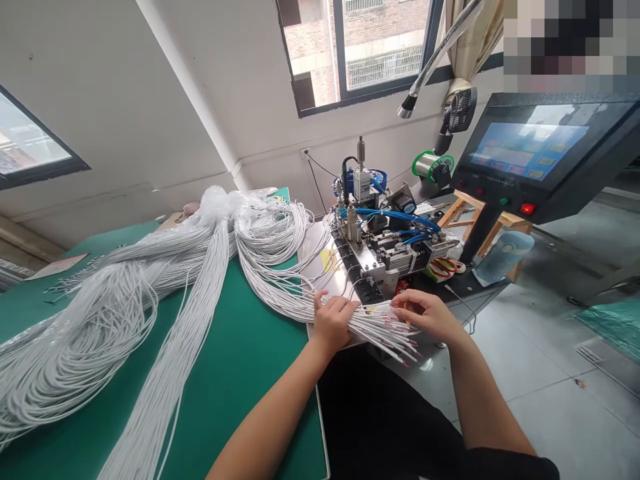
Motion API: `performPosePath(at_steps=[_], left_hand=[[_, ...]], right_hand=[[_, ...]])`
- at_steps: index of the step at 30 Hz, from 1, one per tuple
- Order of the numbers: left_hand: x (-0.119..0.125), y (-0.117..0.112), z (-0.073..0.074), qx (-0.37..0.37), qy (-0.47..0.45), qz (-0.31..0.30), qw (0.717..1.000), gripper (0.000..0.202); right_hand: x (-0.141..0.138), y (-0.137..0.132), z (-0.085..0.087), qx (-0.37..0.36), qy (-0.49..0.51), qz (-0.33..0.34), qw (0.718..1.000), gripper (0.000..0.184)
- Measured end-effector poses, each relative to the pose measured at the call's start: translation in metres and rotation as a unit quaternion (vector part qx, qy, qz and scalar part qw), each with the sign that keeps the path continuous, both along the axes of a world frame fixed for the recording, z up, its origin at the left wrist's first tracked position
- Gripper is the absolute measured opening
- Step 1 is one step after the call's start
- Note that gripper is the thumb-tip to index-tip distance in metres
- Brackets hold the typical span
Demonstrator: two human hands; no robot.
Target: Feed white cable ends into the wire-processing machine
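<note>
A thick bundle of white cables (280, 301) curves across the green table, its cut ends with reddish tips fanning out past the edge. Over this bundle lies my left hand (334, 321), its fingers curled around the cables and closed on them. At the cable ends is my right hand (425, 315), thumb and fingertips pinched together. Something small and yellow-orange shows just under those fingers; what exactly the pinch holds is too small to make out. Directly beyond both hands stands a bench machine (370, 257) with metal cylinders and blue air hoses.
More white cables (95, 347), partly wrapped in clear plastic, lie on the green table (250, 400). To the right are a control screen (530, 150) on a post, a green-rimmed wire spool (426, 165), a wooden stool (457, 210) and a translucent bluish container (505, 257). A lamp (408, 105) hangs above.
</note>
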State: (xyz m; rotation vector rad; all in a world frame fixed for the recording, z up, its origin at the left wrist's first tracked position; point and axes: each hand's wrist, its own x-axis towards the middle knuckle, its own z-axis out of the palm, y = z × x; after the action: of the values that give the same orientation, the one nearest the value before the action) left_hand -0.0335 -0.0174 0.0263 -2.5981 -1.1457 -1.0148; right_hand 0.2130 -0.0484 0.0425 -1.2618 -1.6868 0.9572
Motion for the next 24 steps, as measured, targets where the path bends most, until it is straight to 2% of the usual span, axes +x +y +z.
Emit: performPosePath(at_steps=[4, 7, 13, 17, 20, 24], left_hand=[[-0.003, -0.002, 0.002, -0.005, 0.009, -0.024, 1.000, 0.027], [-0.003, -0.001, 0.002, 0.000, 0.016, -0.029, 0.999, 0.027], [-0.002, 0.001, 0.000, 0.012, 0.033, -0.020, 0.999, 0.031], [0.000, 0.000, -0.001, 0.015, 0.013, 0.002, 1.000, 0.037], [0.001, -0.001, -0.002, 0.008, -0.008, 0.022, 1.000, 0.033], [-0.001, -0.001, -0.005, 0.010, -0.006, 0.005, 1.000, 0.029]], right_hand=[[-0.010, 0.000, 0.014, 0.037, -0.031, 0.054, 0.997, 0.029], [-0.018, 0.003, 0.019, 0.052, -0.031, 0.056, 0.997, 0.030], [-0.021, 0.011, 0.011, 0.045, 0.031, -0.023, 0.998, 0.033], [-0.023, 0.016, 0.004, 0.023, 0.069, -0.087, 0.994, 0.038], [-0.026, 0.020, 0.001, 0.014, 0.116, -0.132, 0.984, 0.042], [-0.031, 0.025, 0.000, 0.013, 0.150, -0.146, 0.978, 0.044]])
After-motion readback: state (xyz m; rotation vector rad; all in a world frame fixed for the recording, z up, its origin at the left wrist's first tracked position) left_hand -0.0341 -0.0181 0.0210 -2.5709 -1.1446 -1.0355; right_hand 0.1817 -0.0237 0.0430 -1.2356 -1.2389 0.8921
